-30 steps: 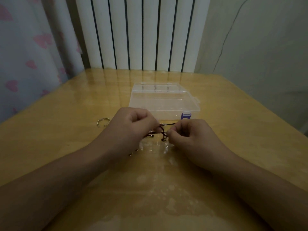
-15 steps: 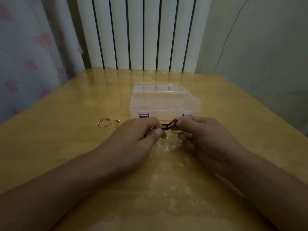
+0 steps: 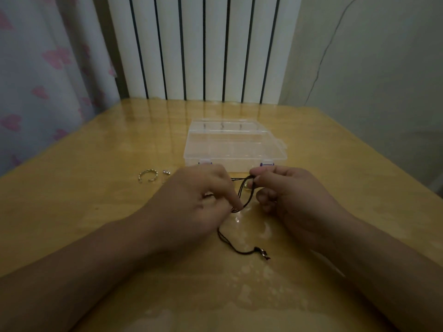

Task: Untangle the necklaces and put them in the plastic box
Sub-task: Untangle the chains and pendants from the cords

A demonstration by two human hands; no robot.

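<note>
A thin dark cord necklace (image 3: 242, 195) is held up in the middle of the frame, just in front of the plastic box (image 3: 233, 146). One end is pinched by the right hand (image 3: 285, 195), at the thumb and first finger, near the top of a small loop. The other part is pinched by the left hand (image 3: 199, 202), whose fingers are curled round the cord. Where the cord goes inside the left hand is hidden. A loose tail of cord (image 3: 242, 250) is seen below the hands, lying on the table (image 3: 96, 212), with a small bead or knot at its end. How many necklaces are tangled here cannot be told, because the picture is dim.

The plastic box is clear, with purple clips at its near edge, and its lid looks shut. Something small is seen inside at the back, but it is too blurry to name.

At the middle left, a silver ring (image 3: 148, 175) and a tiny silver piece (image 3: 166, 172) are seen on the table, well apart from the hands.
</note>
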